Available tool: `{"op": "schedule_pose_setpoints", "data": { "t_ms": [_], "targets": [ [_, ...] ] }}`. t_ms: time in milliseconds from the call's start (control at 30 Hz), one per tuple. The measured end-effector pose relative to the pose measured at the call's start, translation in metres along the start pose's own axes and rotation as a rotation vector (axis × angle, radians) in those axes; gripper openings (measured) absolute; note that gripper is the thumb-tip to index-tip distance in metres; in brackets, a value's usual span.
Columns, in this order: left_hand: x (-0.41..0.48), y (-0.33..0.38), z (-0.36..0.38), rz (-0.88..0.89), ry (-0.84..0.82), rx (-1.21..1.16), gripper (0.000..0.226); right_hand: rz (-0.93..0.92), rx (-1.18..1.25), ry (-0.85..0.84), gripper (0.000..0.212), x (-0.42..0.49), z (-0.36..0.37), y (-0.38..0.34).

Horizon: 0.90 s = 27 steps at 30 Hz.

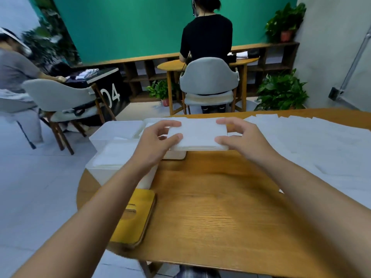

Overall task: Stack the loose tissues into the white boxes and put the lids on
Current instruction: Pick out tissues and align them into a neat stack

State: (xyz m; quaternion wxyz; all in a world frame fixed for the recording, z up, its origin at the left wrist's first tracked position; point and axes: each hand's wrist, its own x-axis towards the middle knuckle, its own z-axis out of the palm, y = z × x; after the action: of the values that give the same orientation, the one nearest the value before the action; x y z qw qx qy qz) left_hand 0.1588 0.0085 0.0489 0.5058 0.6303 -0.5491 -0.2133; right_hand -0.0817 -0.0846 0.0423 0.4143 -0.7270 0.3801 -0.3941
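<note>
So the tissue stack (197, 135) is pinched at each end, fingers curled, by left hand (154, 141) and right hand (243, 138) over a white box (174, 154).

We see white throughout: the tissue stack (197, 135), the boxes (112, 175) and the loose tissues (311, 143). Our worktop (220, 207) is honey-brown with wood grain, the lid (134, 219) mustard yellow, the far wall (130, 27) green.

- The white plastic box (176, 155) is mostly hidden under the white tissue stack (198, 135).
- The loose white tissues (321, 141) are cut by the right edge.
- The yellow wooden lid (138, 223) is partly behind the forearm (104, 201).
</note>
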Motion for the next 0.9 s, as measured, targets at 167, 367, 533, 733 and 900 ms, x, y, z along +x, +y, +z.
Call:
{"op": "schedule_pose_setpoints", "data": {
  "t_ms": [167, 367, 533, 733, 900],
  "targets": [
    [0.033, -0.017, -0.047, -0.069, 0.069, 0.1, 0.029, 0.026, 0.038, -0.018, 0.043, 0.042, 0.046, -0.021],
    [0.077, -0.044, -0.081, -0.129, 0.096, 0.268, 0.018, 0.021, -0.105, -0.091, 0.055, 0.094, 0.088, -0.023],
    [0.098, -0.056, -0.084, -0.092, -0.002, 0.551, 0.017, 0.002, -0.37, -0.187, 0.059, 0.115, 0.101, -0.017],
    [0.113, -0.057, -0.083, -0.055, -0.15, 0.811, 0.018, -0.105, -0.698, -0.309, 0.058, 0.122, 0.104, -0.022],
    [0.118, -0.06, -0.083, 0.027, -0.181, 0.907, 0.024, -0.1, -0.809, -0.331, 0.057, 0.125, 0.108, -0.018]
  ]
}}
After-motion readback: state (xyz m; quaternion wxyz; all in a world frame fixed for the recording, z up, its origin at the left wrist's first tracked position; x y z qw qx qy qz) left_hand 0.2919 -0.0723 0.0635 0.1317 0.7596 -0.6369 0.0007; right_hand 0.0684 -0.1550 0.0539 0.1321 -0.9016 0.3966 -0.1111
